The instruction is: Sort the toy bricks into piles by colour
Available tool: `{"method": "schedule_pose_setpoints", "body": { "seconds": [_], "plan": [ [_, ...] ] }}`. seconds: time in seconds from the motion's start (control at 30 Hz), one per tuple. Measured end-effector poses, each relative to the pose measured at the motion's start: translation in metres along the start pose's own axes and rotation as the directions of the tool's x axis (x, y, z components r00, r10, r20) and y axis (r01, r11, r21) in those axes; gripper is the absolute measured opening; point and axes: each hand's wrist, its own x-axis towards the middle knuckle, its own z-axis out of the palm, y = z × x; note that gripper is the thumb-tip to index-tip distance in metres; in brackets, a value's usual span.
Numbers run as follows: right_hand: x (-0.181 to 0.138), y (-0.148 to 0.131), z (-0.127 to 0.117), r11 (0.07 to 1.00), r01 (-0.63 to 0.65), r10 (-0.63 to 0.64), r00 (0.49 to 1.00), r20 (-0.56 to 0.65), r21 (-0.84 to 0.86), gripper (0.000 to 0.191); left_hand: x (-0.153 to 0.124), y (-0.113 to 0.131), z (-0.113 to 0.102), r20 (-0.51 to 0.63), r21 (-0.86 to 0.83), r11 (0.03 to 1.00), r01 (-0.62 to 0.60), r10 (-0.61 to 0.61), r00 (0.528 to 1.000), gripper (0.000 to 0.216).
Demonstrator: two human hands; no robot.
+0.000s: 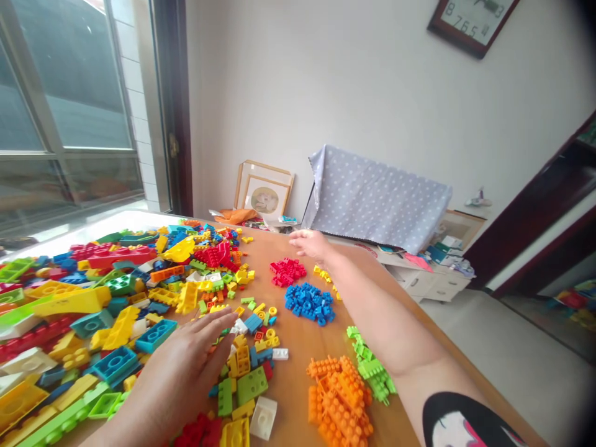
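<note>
A big heap of mixed coloured toy bricks (88,298) covers the left of a wooden table (298,347). My left hand (190,360) lies flat over the heap's near edge, fingers stretched out, touching loose bricks. My right hand (311,243) reaches far across the table, fingers loosely spread, just above a small yellow pile (326,276). Sorted piles lie beside my right arm: red (287,272), blue (310,303), green (370,366) and orange (339,397).
A polka-dot cloth (377,195) covers something beyond the table. Framed pictures (263,192) lean on the wall. A window (69,112) is at the left, a clock (470,22) up on the wall, low white drawers (428,279) at the right.
</note>
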Motion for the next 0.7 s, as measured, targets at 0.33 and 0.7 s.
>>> {"method": "schedule_pose_setpoints", "body": {
  "seconds": [0.33, 0.7],
  "plan": [
    [0.015, 0.124, -0.028, 0.847, -0.153, 0.210, 0.976, 0.056, -0.509, 0.049, 0.001, -0.013, -0.003, -0.070, 0.039, 0.997, 0.072, -0.069, 0.995, 0.038],
    [0.009, 0.121, -0.044, 0.869, -0.204, 0.193, 0.979, -0.070, -0.450, 0.021, 0.003, -0.020, -0.004, -0.081, 0.039, 0.989, 0.142, -0.139, 0.987, 0.037]
  ]
}}
